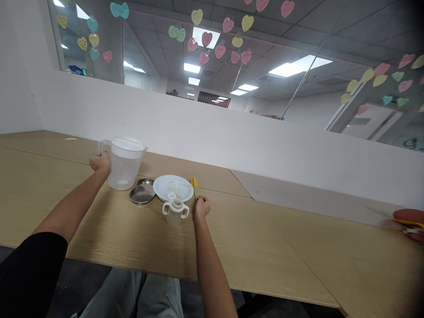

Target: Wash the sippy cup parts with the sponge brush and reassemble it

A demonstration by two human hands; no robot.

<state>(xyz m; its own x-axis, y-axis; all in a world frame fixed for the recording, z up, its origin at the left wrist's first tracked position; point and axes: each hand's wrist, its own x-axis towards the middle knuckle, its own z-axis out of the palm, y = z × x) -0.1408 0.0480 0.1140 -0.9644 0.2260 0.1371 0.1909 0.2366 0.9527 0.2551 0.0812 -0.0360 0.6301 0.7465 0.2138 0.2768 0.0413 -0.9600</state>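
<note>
My left hand [100,162] is closed round the handle of a translucent plastic pitcher [124,163] that stands upright on the wooden table [265,247]. My right hand [202,206] is closed on the thin green handle of a small brush with a yellow head [194,183], which lies beside a white plate [172,187]. A clear baby bottle with two white handles [175,210] stands just left of my right hand. A small oval metal tray [143,191] lies between the pitcher and the plate.
A low white partition wall [232,141] runs behind the table. At the far right edge a blurred red and yellow object [409,219] lies on the table. The table's front edge is close to my lap.
</note>
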